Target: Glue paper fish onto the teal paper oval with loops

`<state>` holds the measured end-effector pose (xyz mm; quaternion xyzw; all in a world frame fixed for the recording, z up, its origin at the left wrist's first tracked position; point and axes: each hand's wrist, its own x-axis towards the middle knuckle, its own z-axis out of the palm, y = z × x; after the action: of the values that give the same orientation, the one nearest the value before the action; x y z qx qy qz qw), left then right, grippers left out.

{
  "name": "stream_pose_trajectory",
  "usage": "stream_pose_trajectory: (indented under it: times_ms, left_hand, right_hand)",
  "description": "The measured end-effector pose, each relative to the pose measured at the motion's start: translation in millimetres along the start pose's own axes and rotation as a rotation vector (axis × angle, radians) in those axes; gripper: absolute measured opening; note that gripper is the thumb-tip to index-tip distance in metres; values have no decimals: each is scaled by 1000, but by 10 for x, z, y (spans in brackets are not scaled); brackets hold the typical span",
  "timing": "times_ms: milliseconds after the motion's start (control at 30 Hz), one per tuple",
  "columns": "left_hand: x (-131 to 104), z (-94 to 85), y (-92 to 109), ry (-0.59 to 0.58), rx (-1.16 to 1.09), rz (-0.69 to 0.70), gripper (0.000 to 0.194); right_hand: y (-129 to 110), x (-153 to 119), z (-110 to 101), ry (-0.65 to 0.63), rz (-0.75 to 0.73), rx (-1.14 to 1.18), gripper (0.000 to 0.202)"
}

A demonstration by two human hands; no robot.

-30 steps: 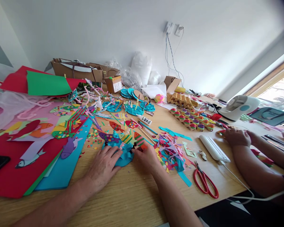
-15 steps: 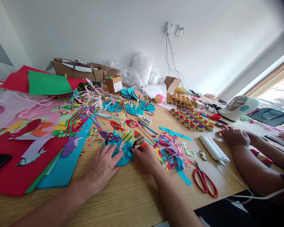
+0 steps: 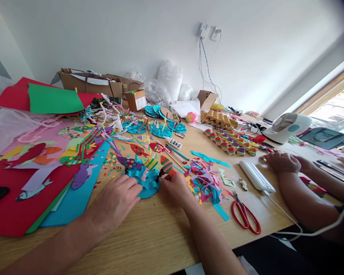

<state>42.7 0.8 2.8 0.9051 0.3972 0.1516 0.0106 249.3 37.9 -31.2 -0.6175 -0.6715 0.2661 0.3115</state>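
Observation:
A round blue paper craft (image 3: pixel 149 186) lies on the wooden table before me, with a purple spotted fish (image 3: pixel 129 163), a yellow striped fish (image 3: pixel 151 164) and a green and red striped fish (image 3: pixel 166 164) at its far edge. My left hand (image 3: pixel 123 194) is at its left edge, fingers bent and close together; what they hold, if anything, is hidden. At the right edge, my right hand (image 3: pixel 174 187) has thumb and fingers pinched by a small dark piece and a red-orange bit, too small to make out.
Paper scraps (image 3: pixel 206 179), red-handled scissors (image 3: pixel 245 215) and a white power bank (image 3: pixel 256 176) lie to the right. Coloured sheets (image 3: pixel 11 198) and paper fish cover the left. Another person's hands (image 3: pixel 283 162) rest at the far right. A glue bottle (image 3: pixel 175 143) lies beyond the craft.
My left hand has drawn back a little to the left, its fingers now closer together and uncovering more of the blue craft. My right hand stays at the craft's right edge. The view has shifted slightly.

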Motion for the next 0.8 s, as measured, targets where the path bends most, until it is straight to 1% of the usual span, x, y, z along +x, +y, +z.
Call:
stream_pose_trajectory:
  times_ms: [67, 133, 200, 267, 300, 367, 467, 533, 567, 667, 800]
  left_hand:
    - [-27, 32, 14, -116, 4, 23, 13]
    - [-64, 93, 52, -202, 18, 41, 13]
    - [-100, 150, 88, -252, 25, 60, 14]
    - [-120, 165, 89, -258, 15, 73, 16]
    - [-119, 149, 69, -236, 3, 81, 17]
    - [-89, 63, -13, -137, -32, 105, 20]
    - [19, -151, -200, 95, -71, 146, 25]
    - [115, -292, -314, 238, -66, 120, 24]
    - [163, -347, -356, 281, -55, 108, 24]
    - [295, -426, -411, 317, -35, 104, 26]
    - [412, -390, -382, 278, -40, 104, 28]
  right_hand:
    - [9, -5, 5, -1, -8, -6, 17]
    - [14, -8, 11, 6, -5, -25, 19]
    - [11, -9, 14, 10, 8, -36, 20]
    - [1, -8, 9, 16, 14, -31, 20]
    - [-5, -8, 6, 20, 15, -26, 20]
    - [-11, -7, 0, 30, 21, -14, 19]
    - [-3, -5, 0, 25, 34, 17, 19]
    - [12, 1, 3, 28, 24, 33, 20]
    - [20, 5, 4, 33, 12, 41, 21]
    - [40, 23, -1, 38, -26, 79, 21]
    - [53, 37, -22, 33, -42, 116, 19]
